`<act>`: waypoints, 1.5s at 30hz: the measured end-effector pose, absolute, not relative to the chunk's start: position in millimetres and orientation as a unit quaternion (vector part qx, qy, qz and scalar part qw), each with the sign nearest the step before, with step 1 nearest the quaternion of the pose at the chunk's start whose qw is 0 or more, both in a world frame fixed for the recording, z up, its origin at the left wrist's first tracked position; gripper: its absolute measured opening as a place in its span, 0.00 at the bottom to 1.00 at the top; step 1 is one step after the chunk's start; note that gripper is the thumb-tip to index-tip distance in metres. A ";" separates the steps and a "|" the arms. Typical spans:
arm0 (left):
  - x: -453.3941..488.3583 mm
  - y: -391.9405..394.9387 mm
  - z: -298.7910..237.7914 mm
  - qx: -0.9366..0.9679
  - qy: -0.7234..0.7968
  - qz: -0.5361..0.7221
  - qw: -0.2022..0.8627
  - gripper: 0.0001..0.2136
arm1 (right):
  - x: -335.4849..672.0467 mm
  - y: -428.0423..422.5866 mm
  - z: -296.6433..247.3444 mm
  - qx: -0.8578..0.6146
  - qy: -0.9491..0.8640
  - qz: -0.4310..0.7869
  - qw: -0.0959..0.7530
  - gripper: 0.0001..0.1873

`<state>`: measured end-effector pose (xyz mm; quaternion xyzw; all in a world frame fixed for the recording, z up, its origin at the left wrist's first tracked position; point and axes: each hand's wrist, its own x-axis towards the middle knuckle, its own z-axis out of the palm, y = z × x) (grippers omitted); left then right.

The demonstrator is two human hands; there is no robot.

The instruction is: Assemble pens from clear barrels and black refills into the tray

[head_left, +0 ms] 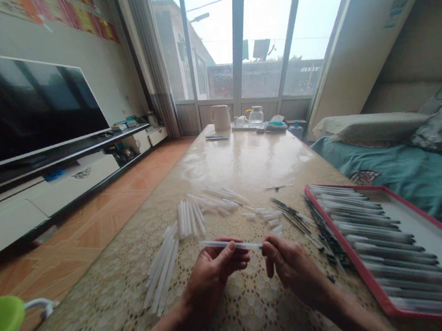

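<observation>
My left hand (212, 274) and my right hand (290, 263) together hold one white pen barrel (231, 245) level above the lace-covered table (236, 164). The left thumb and fingers pinch its middle; the right fingers close on its right end. Loose white barrels (163, 269) lie in rows just left of my hands, and more barrels (189, 219) lie beyond them. Thin dark refills (291, 213) and small white caps (271, 217) are scattered ahead of my right hand.
A red-rimmed tray (379, 301) filled with finished pens lies at the right table edge. A white kettle (220, 117) and glass jug (256, 115) stand at the far end. A green cup (2, 322) is at the near left. A TV is to the left, a sofa to the right.
</observation>
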<state>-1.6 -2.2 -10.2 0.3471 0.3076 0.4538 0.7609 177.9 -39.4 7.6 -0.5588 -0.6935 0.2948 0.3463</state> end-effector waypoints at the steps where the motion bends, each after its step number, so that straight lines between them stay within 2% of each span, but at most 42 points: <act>1: -1.7 -2.2 -10.2 0.349 0.306 0.452 0.761 0.09 | 178.2 -39.2 6.8 -0.557 -0.694 0.295 0.347 0.20; 3: -1.6 -2.4 -9.5 0.350 0.308 0.453 0.760 0.09 | 178.9 -39.2 5.7 -0.558 -0.692 0.296 0.348 0.22; 8: -1.6 -2.8 -6.8 0.347 0.314 0.454 0.758 0.09 | 179.3 -39.7 5.6 -0.559 -0.692 0.305 0.339 0.13; 13: -1.5 -2.6 -6.7 0.347 0.307 0.446 0.766 0.08 | 178.9 -37.8 4.1 -0.551 -0.693 0.307 0.349 0.22; 18: -1.1 -2.3 -8.0 0.346 0.309 0.455 0.760 0.08 | 179.7 -38.3 6.9 -0.556 -0.696 0.310 0.334 0.15; 23: -0.6 -2.3 -8.1 0.349 0.307 0.449 0.763 0.08 | 179.3 -37.7 4.4 -0.545 -0.694 0.323 0.344 0.21; 28: -0.2 -1.7 -9.2 0.350 0.307 0.455 0.759 0.08 | 180.4 -38.3 4.0 -0.550 -0.701 0.310 0.333 0.15; 32: -0.8 -1.1 -11.4 0.361 0.302 0.453 0.757 0.08 | 180.0 -40.6 8.2 -0.555 -0.711 0.288 0.321 0.17; 34: -0.9 -1.1 -12.9 0.389 0.298 0.445 0.750 0.09 | 178.0 -41.9 8.6 -0.554 -0.721 0.255 0.328 0.15; 39: 3.8 -3.4 -13.1 0.482 0.317 0.412 0.705 0.11 | 176.3 -40.2 0.0 -0.510 -0.773 0.192 0.325 0.09; 42: 8.3 -11.6 -3.0 0.508 0.371 0.400 0.666 0.11 | 183.8 -35.4 -2.9 -0.540 -0.752 0.148 0.348 0.13; 45: 11.5 -24.1 15.3 0.659 0.413 0.295 0.555 0.09 | 193.5 -31.3 -0.4 -0.597 -0.681 0.130 0.404 0.15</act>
